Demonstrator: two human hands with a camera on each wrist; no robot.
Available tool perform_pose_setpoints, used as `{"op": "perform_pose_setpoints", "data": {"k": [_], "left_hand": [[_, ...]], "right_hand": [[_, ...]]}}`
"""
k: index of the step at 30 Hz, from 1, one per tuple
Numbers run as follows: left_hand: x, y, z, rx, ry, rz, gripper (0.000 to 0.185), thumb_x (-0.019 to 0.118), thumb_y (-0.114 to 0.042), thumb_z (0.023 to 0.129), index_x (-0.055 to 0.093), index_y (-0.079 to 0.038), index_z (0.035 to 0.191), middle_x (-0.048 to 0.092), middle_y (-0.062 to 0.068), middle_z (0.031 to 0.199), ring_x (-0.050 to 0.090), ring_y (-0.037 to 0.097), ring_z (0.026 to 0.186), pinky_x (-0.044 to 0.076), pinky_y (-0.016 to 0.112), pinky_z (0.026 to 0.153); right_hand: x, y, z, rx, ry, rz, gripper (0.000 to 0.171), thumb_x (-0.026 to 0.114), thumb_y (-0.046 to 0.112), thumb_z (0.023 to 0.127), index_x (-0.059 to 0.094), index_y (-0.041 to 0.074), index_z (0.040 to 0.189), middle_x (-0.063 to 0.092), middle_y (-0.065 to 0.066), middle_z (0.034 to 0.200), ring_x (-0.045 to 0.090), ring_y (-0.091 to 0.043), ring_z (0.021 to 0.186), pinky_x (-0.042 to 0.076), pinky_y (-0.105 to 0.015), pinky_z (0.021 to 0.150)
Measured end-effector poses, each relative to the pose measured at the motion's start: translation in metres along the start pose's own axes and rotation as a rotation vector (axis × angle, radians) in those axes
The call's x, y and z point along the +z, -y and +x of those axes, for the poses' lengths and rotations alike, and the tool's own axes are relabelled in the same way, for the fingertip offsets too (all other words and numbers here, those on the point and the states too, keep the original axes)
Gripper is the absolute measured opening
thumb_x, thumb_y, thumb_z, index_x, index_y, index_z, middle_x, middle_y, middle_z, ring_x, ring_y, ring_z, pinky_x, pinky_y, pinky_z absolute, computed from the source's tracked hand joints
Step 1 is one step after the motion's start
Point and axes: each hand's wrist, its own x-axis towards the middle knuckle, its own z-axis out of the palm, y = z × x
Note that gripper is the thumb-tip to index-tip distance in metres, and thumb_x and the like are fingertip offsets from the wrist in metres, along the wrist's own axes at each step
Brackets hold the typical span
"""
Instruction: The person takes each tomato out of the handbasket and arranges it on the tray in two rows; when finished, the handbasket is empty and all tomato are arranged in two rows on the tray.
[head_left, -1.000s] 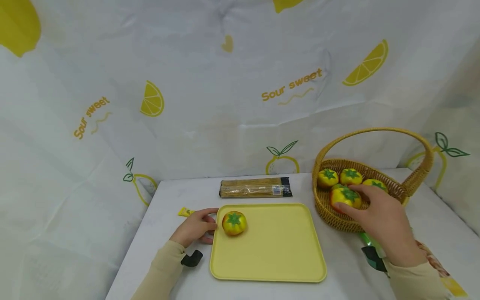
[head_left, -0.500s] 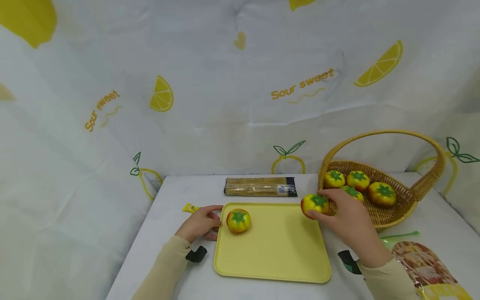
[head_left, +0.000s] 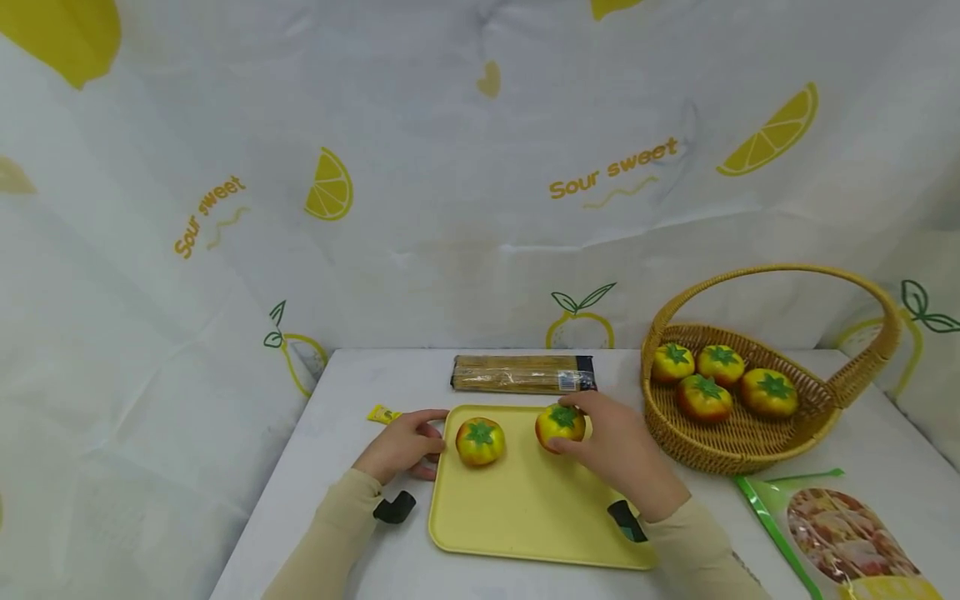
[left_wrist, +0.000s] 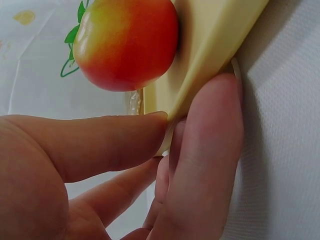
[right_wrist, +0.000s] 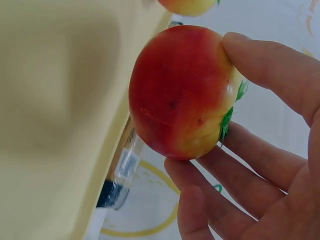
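Observation:
Between the thumb and fingers of my right hand is a red-and-yellow tomato with a green leafy top. It is over the back right part of the yellow tray; in the right wrist view the tomato's red underside shows above the tray. A second tomato sits in the tray's back left corner. My left hand pinches the tray's left rim, with fingertips right at the edge in the left wrist view.
A wicker basket with a tall handle holds several tomatoes at the right. Behind the tray lies a pack of dry noodles. A small yellow packet is near my left hand, and a green-edged food bag lies at front right.
My right hand has lifted a tomato out of the basket and carried it left over the tray. My left hand has stayed at the tray's rim.

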Motion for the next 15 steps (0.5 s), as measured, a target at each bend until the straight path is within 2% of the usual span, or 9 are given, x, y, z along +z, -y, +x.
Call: {"op": "perform_pose_setpoints", "data": {"k": [8,15], "left_hand": [[0.002,-0.001,0.002,-0.016,0.006,-0.011,0.06,0.071,-0.006,0.1,0.056,-0.015,0.158,0.063,0.014,0.114,0.072,0.02,0.084,0.069,0.038,0.067],[0.001,-0.002,0.0,-0.014,0.0,-0.008,0.06,0.071,-0.007,0.1,0.055,-0.013,0.158,0.063,0.014,0.115,0.071,0.021,0.088,0.069,0.037,0.067]], "right_hand": [[0.022,0.007,0.001,-0.019,0.035,-0.002,0.056,0.094,0.033,0.085,0.073,0.011,0.132,0.073,-0.009,0.138,0.069,-0.034,0.129,0.057,-0.055,0.111],[0.03,0.01,0.002,-0.03,0.05,0.003,0.057,0.095,0.031,0.084,0.073,0.011,0.132,0.073,-0.009,0.138,0.069,-0.034,0.129,0.057,-0.055,0.111]]}}
